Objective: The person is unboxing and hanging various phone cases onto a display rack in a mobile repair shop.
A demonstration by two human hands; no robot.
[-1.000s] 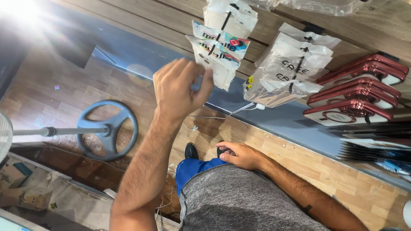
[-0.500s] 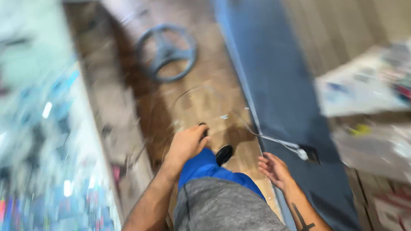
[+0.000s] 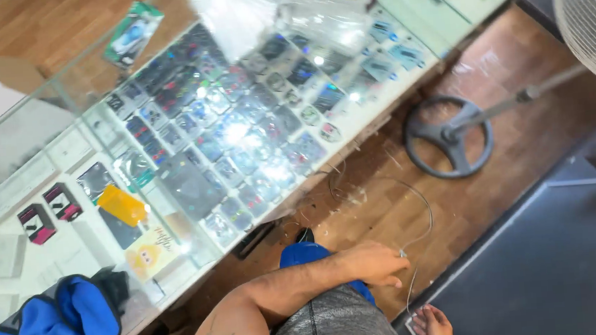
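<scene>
My left hand [image 3: 373, 263] reaches across my lap above my grey shorts [image 3: 337, 326] and blue garment [image 3: 303, 254]. Its fingertips close on a thin grey wire [image 3: 427, 214] that loops over the wooden floor [image 3: 384, 203] and runs down past the hand. My right hand [image 3: 433, 326] is low at the bottom edge, partly cut off. Its fingers are spread beside a small white plug-like piece [image 3: 414, 324] at the wire's lower end.
A glass display counter [image 3: 49, 101] full of small packaged phone accessories fills the left and top. A blue cloth [image 3: 51, 332] lies on its near end. A standing fan's round base [image 3: 448, 136] and grille [image 3: 591, 14] are at the right. A dark mat [image 3: 550, 269] covers the lower right.
The view has swung from the wall of hanging packages to the counter and floor. My left hand came down from the packages to my lap and the wire. My right hand stayed low.
</scene>
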